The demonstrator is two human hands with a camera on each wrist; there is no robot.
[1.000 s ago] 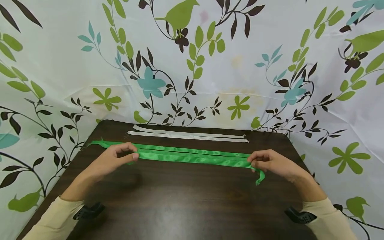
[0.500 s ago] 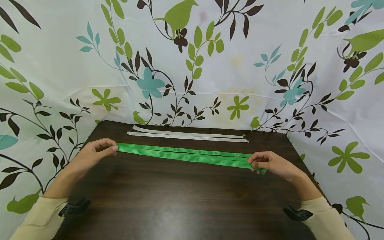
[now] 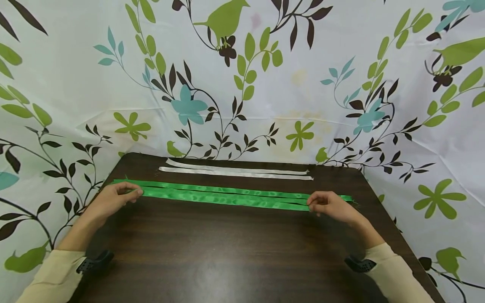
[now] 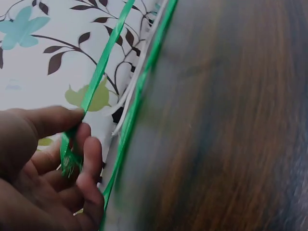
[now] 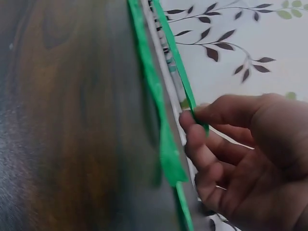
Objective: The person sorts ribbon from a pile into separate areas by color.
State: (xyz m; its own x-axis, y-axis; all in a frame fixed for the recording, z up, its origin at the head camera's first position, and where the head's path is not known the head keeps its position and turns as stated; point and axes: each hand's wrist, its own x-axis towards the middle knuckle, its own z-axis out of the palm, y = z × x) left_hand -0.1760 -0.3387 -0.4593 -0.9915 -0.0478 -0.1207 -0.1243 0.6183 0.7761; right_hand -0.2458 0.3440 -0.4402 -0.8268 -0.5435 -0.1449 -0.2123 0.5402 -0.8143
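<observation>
My left hand point(image 3: 113, 200) pinches one end of a green satin ribbon point(image 3: 219, 198) between thumb and finger, and a frayed tip hangs below the pinch in the left wrist view. The other end is pinched by my right hand point(image 3: 333, 207), so the ribbon spans straight between both hands. In both wrist views it is raised off the table. Behind it in the head view, more green ribbon point(image 3: 219, 189) lies lengthwise on the table, its ends reaching past both hands. The left wrist view shows that lying ribbon point(image 4: 129, 127) beside the left hand point(image 4: 48, 187).
Two white ribbons point(image 3: 235, 173) lie side by side near the back edge of the dark wooden table point(image 3: 227, 252). A white cloth point(image 3: 242, 109) printed with leaves, flowers and birds hangs behind and around the table.
My left hand has moved left, and the held ribbon now spans wider between the hands. My right hand has shifted slightly left, and the tail hanging from it has gone from sight.
</observation>
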